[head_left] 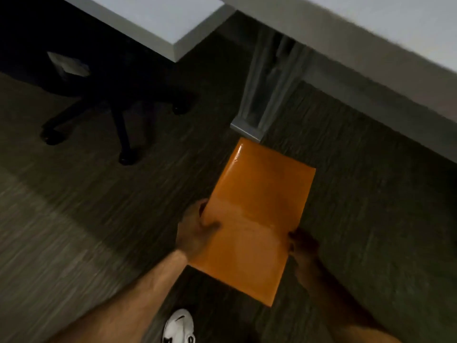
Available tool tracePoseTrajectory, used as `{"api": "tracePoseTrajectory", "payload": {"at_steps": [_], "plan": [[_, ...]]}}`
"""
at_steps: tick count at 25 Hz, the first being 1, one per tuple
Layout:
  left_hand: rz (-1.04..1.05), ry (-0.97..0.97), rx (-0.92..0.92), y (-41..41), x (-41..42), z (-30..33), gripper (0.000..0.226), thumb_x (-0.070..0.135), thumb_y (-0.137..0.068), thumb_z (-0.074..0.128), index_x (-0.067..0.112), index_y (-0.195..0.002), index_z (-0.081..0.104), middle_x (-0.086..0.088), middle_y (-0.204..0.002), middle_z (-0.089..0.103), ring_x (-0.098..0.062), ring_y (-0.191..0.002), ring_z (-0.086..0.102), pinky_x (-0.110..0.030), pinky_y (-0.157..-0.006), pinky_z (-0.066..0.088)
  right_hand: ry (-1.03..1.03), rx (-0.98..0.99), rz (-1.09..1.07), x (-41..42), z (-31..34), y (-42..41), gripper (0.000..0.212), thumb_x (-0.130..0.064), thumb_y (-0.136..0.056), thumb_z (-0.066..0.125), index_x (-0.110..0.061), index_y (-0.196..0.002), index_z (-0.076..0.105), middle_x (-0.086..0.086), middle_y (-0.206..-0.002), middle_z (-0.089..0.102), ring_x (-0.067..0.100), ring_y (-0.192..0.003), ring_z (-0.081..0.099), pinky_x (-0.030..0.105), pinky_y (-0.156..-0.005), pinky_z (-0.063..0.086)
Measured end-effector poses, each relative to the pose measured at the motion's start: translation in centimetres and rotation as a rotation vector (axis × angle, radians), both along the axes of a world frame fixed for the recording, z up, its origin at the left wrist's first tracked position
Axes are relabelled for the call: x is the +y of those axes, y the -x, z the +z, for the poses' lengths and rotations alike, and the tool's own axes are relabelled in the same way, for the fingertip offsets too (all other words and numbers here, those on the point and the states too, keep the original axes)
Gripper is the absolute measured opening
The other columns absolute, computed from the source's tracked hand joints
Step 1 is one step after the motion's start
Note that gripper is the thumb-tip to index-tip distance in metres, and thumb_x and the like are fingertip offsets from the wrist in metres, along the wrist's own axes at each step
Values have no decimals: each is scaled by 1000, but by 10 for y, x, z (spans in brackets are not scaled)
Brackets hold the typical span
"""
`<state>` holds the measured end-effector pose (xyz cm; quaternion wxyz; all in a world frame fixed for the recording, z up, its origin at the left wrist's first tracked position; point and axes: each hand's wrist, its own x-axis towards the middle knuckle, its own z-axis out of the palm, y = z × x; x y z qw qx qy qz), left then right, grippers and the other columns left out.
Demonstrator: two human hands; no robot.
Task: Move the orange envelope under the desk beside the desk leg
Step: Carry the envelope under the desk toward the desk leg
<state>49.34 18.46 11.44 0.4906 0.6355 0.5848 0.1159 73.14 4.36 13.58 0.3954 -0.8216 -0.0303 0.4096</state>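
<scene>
- Head view: at far left we see a black chair base (pixel 108 125) on the dark floor (pixel 74 231).
- Our left hand (pixel 195 231) grips the orange envelope (pixel 254 216) by its left edge, thumb on top.
- The envelope is up off the floor, its far corner near the foot of the desk leg (pixel 267 87).
- Our right hand (pixel 303 246) pinches the right edge.
- A white shoe (pixel 179 326) shows below.
</scene>
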Motion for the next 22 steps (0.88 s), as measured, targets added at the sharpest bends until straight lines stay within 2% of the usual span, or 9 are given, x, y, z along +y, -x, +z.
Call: {"api": "tracePoseTrajectory", "payload": {"at_steps": [3,4,6,9,13,16,18,20,22], "plan": [[-10,-42,-68,-30,21,-50,71,32,-75,82,32,-138,48,16,-119,52,-4,-107,50,-20,-86,41,5,-30,26,21,-51,-27,16,-14,-85,62,-17,-70,58,9,-67,56,19,-59,47,39,-62,41],[-9,-46,-84,-36,26,-65,71,30,-75,84,32,-136,49,16,-118,53,-4,-105,52,-18,-84,43,23,-33,22,26,-62,-32,18,-17,-87,59,-16,-69,57,13,-71,54,20,-60,45,40,-61,43],[-18,-56,-110,-53,34,-92,71,31,-74,84,32,-136,49,12,-121,58,-8,-105,57,-25,-86,46,49,-27,1,29,-89,-48,21,-5,-95,51,-12,-76,59,13,-73,54,21,-58,45,28,-53,43],[-62,-31,-101,-88,49,-134,75,31,-80,80,31,-144,41,5,-136,52,-12,-115,52,-28,-90,39,73,-31,-87,33,-145,-77,15,0,-95,52,-12,-96,62,10,-85,59,26,-74,57,30,-59,46],[-89,-59,-47,-139,82,-170,78,34,-85,74,34,-151,33,0,-145,50,-17,-123,51,-34,-95,41,8,-50,-137,54,-199,-103,29,1,-97,50,-15,-74,59,7,-71,58,26,-75,55,27,-57,46],[-134,-62,-2,-162,90,-197,75,36,-86,71,36,-149,32,-1,-146,48,-24,-127,52,-45,-101,43,-86,-74,-213,57,-252,-121,13,-21,-98,55,-20,-88,63,6,-78,63,29,-78,62,36,-64,46],[-187,-103,1,-167,83,-221,71,41,-84,70,37,-146,35,-2,-143,47,-26,-127,51,-47,-101,44,-109,-175,-164,55,-278,-120,27,-49,-95,53,-26,-105,63,3,-91,64,30,-89,63,41,-70,49],[-220,-158,7,-164,83,-238,70,50,-85,64,40,-146,31,1,-144,44,-22,-128,48,-52,-101,45,-179,-253,-136,61,-283,-103,42,-42,-102,42,-23,-138,48,5,-119,63,29,-108,62,49,-87,51],[-272,-225,6,-166,88,-248,71,50,-87,60,43,-148,24,2,-150,38,-21,-131,44,-54,-102,45,-171,-373,-111,64,-289,-90,50,-45,-104,32,-33,-152,27,5,-145,51,26,-124,54,54,-103,44]]}}
